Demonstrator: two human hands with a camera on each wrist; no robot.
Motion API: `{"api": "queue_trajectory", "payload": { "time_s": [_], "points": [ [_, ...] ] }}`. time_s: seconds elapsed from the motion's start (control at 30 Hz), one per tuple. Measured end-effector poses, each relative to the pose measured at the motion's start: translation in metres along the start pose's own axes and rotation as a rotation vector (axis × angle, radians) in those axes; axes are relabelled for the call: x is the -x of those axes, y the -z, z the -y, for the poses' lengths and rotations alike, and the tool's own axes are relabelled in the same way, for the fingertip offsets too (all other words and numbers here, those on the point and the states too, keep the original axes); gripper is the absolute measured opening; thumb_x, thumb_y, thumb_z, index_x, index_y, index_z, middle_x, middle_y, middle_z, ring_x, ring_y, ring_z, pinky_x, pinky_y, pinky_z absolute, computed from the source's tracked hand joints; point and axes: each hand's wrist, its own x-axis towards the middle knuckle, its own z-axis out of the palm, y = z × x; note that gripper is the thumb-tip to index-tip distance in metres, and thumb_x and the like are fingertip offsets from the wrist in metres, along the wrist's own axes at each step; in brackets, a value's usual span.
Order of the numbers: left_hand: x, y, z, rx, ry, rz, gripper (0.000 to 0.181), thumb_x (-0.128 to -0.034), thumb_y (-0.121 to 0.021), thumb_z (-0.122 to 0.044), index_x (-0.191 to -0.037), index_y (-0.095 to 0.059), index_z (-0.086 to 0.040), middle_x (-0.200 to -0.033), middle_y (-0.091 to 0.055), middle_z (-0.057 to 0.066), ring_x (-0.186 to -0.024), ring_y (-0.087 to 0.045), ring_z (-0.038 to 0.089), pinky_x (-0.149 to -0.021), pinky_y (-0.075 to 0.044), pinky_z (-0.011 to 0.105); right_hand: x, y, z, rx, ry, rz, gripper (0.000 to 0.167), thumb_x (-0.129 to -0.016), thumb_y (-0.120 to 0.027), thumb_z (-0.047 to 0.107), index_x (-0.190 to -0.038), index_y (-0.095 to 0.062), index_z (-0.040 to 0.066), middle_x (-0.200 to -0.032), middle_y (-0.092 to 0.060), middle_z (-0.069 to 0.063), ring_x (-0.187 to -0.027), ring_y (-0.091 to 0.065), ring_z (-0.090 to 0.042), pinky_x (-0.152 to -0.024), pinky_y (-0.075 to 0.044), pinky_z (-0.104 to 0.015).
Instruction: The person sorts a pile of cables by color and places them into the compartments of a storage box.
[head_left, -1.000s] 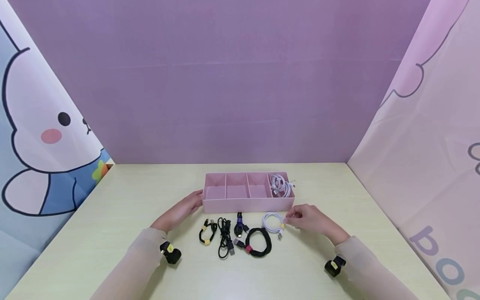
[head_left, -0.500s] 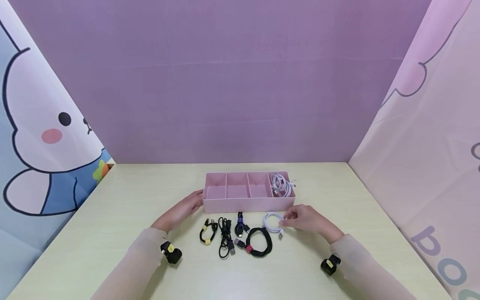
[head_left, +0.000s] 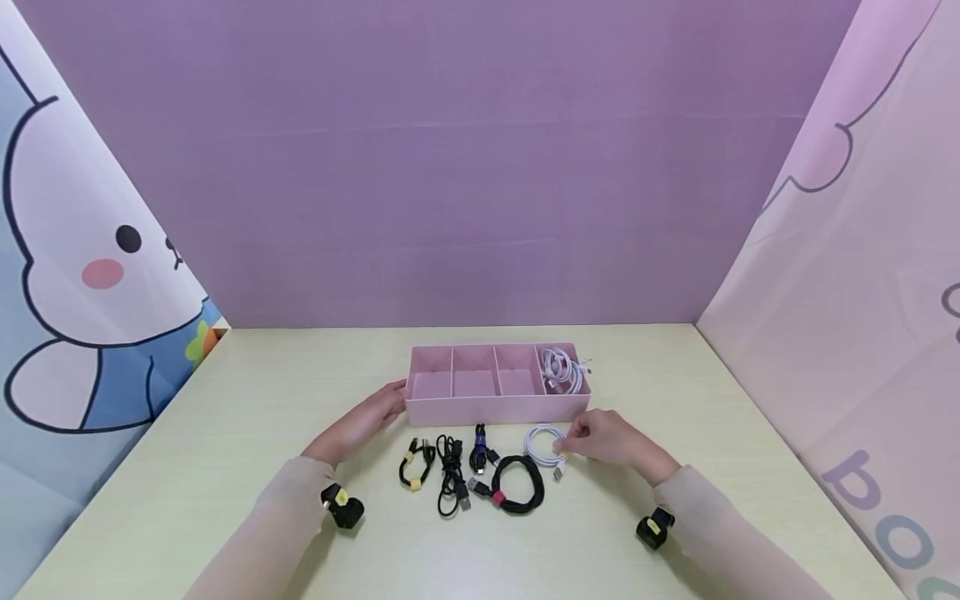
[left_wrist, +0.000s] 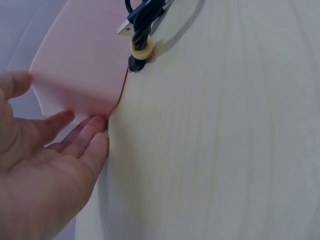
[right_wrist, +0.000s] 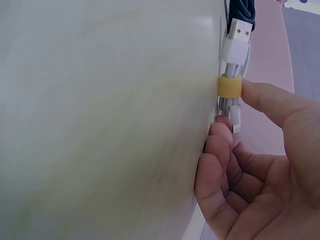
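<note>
In the head view, my left hand (head_left: pixel 362 426) touches the left end of a pink box (head_left: pixel 495 412) split into compartments. The left wrist view shows its thumb and fingertips against the end wall, fingers loosely extended. A coiled white USB cable (head_left: pixel 528 447) lies on the table before the box's right end. My right hand (head_left: pixel 609 437) pinches this cable at its yellow tie (right_wrist: pixel 230 86), thumb on one side, as the right wrist view shows. The other fingers are curled against the tabletop. A bundled white cable (head_left: pixel 562 372) fills the rightmost compartment, its end sticking over the rim.
On the table (head_left: pixel 420 558), left of the white coil, lie a black cable with red tie (head_left: pixel 538 492), one with purple tie (head_left: pixel 480 442), a bundled black USB cable (head_left: pixel 452 475) and a short black cable with yellow ties (head_left: pixel 402 475). A purple backdrop (head_left: pixel 465 167) stands behind.
My right hand has moved slightly left onto the white cable's yellow tie, which it now covers in the head view. The left hand and box stay put.
</note>
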Motion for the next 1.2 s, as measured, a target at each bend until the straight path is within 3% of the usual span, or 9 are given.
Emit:
{"api": "queue_trajectory", "payload": {
  "time_s": [0.43, 0.83, 1.2],
  "points": [
    [-0.001, 0.001, 0.001, 0.001, -0.006, 0.003, 0.078, -0.1046, -0.033, -0.059, -0.16, -0.018, -0.007, -0.163, -0.025, 0.013, -0.147, -0.029, 0.031, -0.121, -0.023, 0.042, 0.002, 0.002, 0.0, -0.034, 0.004, 0.021, 0.024, -0.09, -0.075, 0.029, -0.077, -0.066, 0.011, -0.065, -0.058, 0.002, -0.057, -0.048, -0.011, -0.051, -0.041, -0.024],
    [-0.001, 0.001, 0.002, 0.007, -0.01, 0.009, 0.077, -0.1051, -0.033, -0.058, -0.16, -0.018, -0.007, -0.163, -0.025, 0.014, -0.147, -0.028, 0.031, -0.121, -0.022, 0.043, 0.003, 0.005, -0.004, -0.234, 0.022, 0.056, 0.016, -0.095, -0.069, 0.015, -0.099, -0.067, 0.0, -0.077, -0.066, -0.005, -0.067, -0.063, -0.018, -0.061, -0.059, -0.032],
    [-0.002, 0.001, 0.002, 0.012, -0.009, 0.009, 0.078, -0.1046, -0.033, -0.059, -0.16, -0.017, -0.007, -0.163, -0.024, 0.014, -0.147, -0.028, 0.032, -0.121, -0.022, 0.043, 0.006, 0.01, 0.0, -0.246, 0.052, 0.064, 0.017, -0.096, -0.066, 0.016, -0.099, -0.07, -0.001, -0.076, -0.065, -0.006, -0.068, -0.061, -0.018, -0.063, -0.059, -0.033]
  ]
}}
